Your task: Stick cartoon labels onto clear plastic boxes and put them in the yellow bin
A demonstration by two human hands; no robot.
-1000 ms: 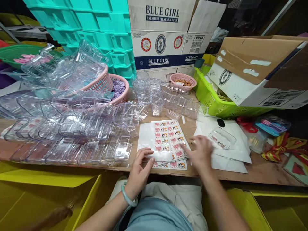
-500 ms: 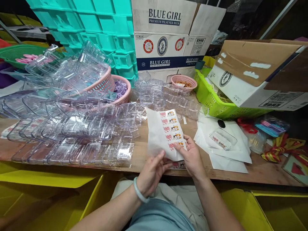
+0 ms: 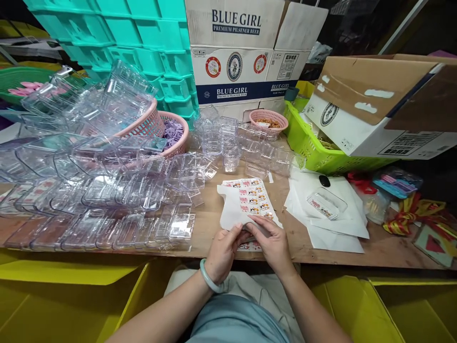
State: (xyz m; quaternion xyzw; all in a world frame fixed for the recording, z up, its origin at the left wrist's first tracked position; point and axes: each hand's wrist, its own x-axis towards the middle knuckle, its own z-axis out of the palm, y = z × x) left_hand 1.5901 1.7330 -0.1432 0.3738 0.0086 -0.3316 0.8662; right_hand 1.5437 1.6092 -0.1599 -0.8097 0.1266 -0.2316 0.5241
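Observation:
A white sticker sheet (image 3: 232, 209) with a column of pink lettering and cartoon cats is bent up at its near edge. My left hand (image 3: 223, 250) pinches that edge between thumb and fingers. Against the same edge, my right hand (image 3: 273, 240) is closed, its fingertips close to the left thumb. More printed stickers (image 3: 264, 197) lie on the table under and beyond the held sheet. To the right, a clear plastic box (image 3: 326, 203) with a cat sticker rests on white papers (image 3: 337, 238), near a black oval object (image 3: 324, 181).
Rows of clear plastic boxes (image 3: 121, 190) fill the left of the table. Pink baskets (image 3: 183, 138) with purple pieces stand behind. A green basket (image 3: 314, 147) with a carton (image 3: 378, 109) is at the right. Teal crates (image 3: 143, 43) and a beer carton (image 3: 233, 90) rise behind.
The sheet has come down and nearer, and its near edge is now bent. My right hand has shifted from its right side to the near edge, beside my left hand.

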